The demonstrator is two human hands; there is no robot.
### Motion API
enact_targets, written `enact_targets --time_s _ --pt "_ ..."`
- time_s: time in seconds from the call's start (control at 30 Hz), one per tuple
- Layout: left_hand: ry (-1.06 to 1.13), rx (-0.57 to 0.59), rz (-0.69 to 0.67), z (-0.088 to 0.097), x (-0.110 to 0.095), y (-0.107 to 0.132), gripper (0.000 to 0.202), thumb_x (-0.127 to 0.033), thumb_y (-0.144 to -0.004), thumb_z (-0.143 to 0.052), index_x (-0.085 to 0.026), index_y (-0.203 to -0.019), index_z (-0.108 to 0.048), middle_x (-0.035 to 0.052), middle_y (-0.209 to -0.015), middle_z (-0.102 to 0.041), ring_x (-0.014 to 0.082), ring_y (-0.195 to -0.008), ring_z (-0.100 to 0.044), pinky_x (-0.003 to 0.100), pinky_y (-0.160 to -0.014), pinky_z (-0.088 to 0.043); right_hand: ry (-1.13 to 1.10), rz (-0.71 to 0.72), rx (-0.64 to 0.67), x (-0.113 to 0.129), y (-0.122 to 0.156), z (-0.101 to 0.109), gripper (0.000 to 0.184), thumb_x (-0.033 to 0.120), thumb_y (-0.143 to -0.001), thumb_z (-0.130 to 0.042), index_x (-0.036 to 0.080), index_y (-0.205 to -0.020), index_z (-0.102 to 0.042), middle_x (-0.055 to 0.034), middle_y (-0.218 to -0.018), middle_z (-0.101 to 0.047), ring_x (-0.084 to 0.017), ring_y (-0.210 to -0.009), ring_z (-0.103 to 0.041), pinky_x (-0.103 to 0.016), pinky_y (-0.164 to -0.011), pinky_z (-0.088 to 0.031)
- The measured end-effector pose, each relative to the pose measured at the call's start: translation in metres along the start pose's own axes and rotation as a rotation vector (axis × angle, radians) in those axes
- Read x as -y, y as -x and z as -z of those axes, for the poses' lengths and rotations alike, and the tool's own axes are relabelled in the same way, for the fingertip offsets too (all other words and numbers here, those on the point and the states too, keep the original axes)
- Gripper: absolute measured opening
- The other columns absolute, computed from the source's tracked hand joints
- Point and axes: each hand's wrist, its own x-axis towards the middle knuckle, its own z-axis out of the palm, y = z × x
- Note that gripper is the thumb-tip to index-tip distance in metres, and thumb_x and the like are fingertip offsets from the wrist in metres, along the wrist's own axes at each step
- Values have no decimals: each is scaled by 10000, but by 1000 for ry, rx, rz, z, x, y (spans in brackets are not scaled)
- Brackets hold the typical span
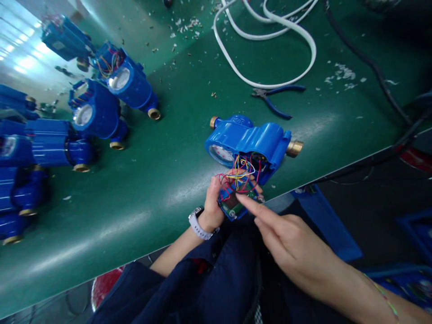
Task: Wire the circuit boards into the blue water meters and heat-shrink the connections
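Observation:
A blue water meter (248,139) with brass ends lies near the front edge of the green bench (162,175), its housing open and coloured wires (241,173) spilling out. My left hand (213,202), with a white watch on the wrist, grips a small blue module with a green circuit board (236,203) that hangs on those wires. My right hand (286,240) comes in from the lower right with its forefinger stretched out, the tip touching the board.
Several more blue meters (97,112) lie at the left of the bench. Blue-handled pliers (276,96) and a looped white cable (270,27) are beyond the open meter, black cables (371,63) at the right. Wire scraps litter the mat.

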Motion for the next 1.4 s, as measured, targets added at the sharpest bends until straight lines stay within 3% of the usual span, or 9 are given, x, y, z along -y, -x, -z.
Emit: enact_targets --time_s 0.1,0.23,0.3,0.5,0.8,0.9,1.13,1.4 --pt "4 1 12 1 1 1 635 -745 -820 -400 -200 -1008 -666 91 -878 -734 332 -963 -702 525 -873 -565 -65 -3 -8 -1 2 8 516 139 -975 -329 239 -1474 -416 46 -607 -643 -99 -474 -555 -205 -481 -418" --pt "59 79 51 2 2 1 631 -743 -836 -378 -211 -1069 -623 86 -896 -732 315 -885 -719 520 -815 -577 85 112 111 -3 7 11 566 79 -941 -354 304 -1454 -433 16 -837 -710 -107 -681 -661 -220 -621 -491" --pt "56 90 57 2 2 2 634 -755 -825 -385 -216 -1073 -610 85 -906 -730 311 -875 -719 513 -808 -577 239 140 108 -4 8 9 581 68 -913 -399 313 -1436 -454 6 -910 -723 -134 -708 -686 -246 -587 -481" --pt "4 75 57 -1 -3 1 643 -789 -777 -433 -220 -1021 -604 86 -902 -726 329 -961 -700 509 -824 -566 542 292 -23 0 8 12 670 -29 -727 -437 236 -1329 -565 40 -704 -668 -144 -479 -630 -303 -394 -308" --pt "99 130 19 2 1 3 565 -715 -849 -430 -231 -1055 -635 75 -930 -728 318 -1034 -685 496 -859 -567 610 326 -57 7 6 15 696 -31 -636 -441 193 -1271 -614 40 -614 -615 -141 -411 -597 -293 -368 -275" --pt "18 83 2 4 5 4 606 -729 -847 -416 -218 -1084 -641 87 -989 -726 322 -1064 -672 502 -886 -562 641 306 -45 10 5 10 728 -22 -611 -441 165 -1296 -600 34 -577 -616 -144 -352 -558 -292 -361 -238" --pt "-34 45 -63 5 9 4 601 -722 -864 -389 -224 -1097 -631 72 -974 -729 308 -1009 -691 494 -906 -558 611 295 -46 12 3 0 629 3 -688 -443 91 -1292 -594 11 -538 -640 -154 -340 -552 -318 -381 -216" --pt "-100 -67 -90 -1 2 0 622 -733 -864 -332 -226 -1025 -654 64 -878 -718 309 -1023 -681 485 -886 -570 363 197 39 2 1 -9 603 68 -888 -360 161 -1484 -378 1 -679 -703 -173 -491 -629 -314 -469 -339"
